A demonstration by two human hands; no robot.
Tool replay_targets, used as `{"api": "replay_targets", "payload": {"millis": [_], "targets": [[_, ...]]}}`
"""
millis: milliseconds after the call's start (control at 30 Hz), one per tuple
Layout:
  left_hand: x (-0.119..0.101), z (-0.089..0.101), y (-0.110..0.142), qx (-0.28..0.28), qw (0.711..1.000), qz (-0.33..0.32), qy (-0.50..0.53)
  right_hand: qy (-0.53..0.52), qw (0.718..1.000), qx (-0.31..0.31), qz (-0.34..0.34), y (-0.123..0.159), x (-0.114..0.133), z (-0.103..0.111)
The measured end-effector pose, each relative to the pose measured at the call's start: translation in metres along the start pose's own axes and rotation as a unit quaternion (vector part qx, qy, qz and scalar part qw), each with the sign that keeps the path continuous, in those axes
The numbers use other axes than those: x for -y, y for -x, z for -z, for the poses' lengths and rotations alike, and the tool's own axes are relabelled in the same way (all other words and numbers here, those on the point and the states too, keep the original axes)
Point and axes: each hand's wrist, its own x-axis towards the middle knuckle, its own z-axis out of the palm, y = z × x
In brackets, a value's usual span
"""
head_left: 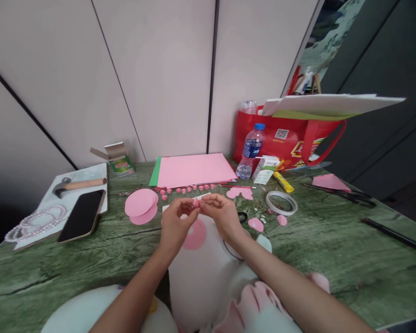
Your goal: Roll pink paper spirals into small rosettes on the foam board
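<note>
Fingers of both my hands meet near the table's middle, closed on a small curled piece of pink paper [196, 202]. My left hand [175, 222] pinches it from the left, and my right hand [223, 215] grips it from the right. The fingertips hide part of its shape. Below them, a pink paper circle [196, 236] rests on a white surface. Small pink paper pieces [189, 190] form a row just beyond my hands. To the left lies a stack of pink paper circles [138, 202]; cut pink scraps [255, 225] lie on the right.
Pink sheets [196, 170] lie at the back. A water bottle [250, 152], small white box [266, 169], glue stick [283, 182] and red bag [256, 134] stand or lie rightward, near a tape roll [282, 212]. A phone [82, 216] and hammer [85, 184] are left.
</note>
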Motion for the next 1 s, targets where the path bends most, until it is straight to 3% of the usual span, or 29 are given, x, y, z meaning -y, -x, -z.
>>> {"api": "replay_targets", "payload": {"millis": [167, 333, 467, 700, 800, 900, 967, 1000], "targets": [[0.003, -0.002, 0.001, -0.027, 0.997, -0.052, -0.048, -0.021, 1.0, -0.011, -0.008, 0.004, 0.0, -0.003], [0.003, 0.002, 0.002, -0.035, 0.989, -0.093, -0.108, -0.002, 1.0, 0.018, -0.006, 0.005, 0.002, -0.004], [0.003, 0.005, 0.0, -0.012, 0.988, -0.093, -0.124, 0.042, 0.998, 0.041, 0.007, 0.004, 0.006, -0.001], [0.006, 0.013, -0.004, 0.055, 0.967, -0.159, -0.192, 0.176, 0.979, 0.095, 0.046, -0.003, 0.004, 0.009], [0.008, 0.014, -0.005, 0.064, 0.972, -0.137, -0.181, 0.221, 0.965, 0.116, 0.079, -0.009, 0.003, 0.015], [0.01, 0.014, -0.006, 0.062, 0.982, -0.09, -0.155, 0.294, 0.943, 0.121, 0.097, -0.017, 0.008, 0.026], [0.012, 0.014, -0.006, 0.056, 0.987, -0.063, -0.134, 0.407, 0.9, 0.118, 0.102, -0.021, 0.014, 0.035], [0.013, 0.014, -0.007, 0.051, 0.99, -0.05, -0.12, 0.48, 0.864, 0.116, 0.099, -0.022, 0.018, 0.04]]}}
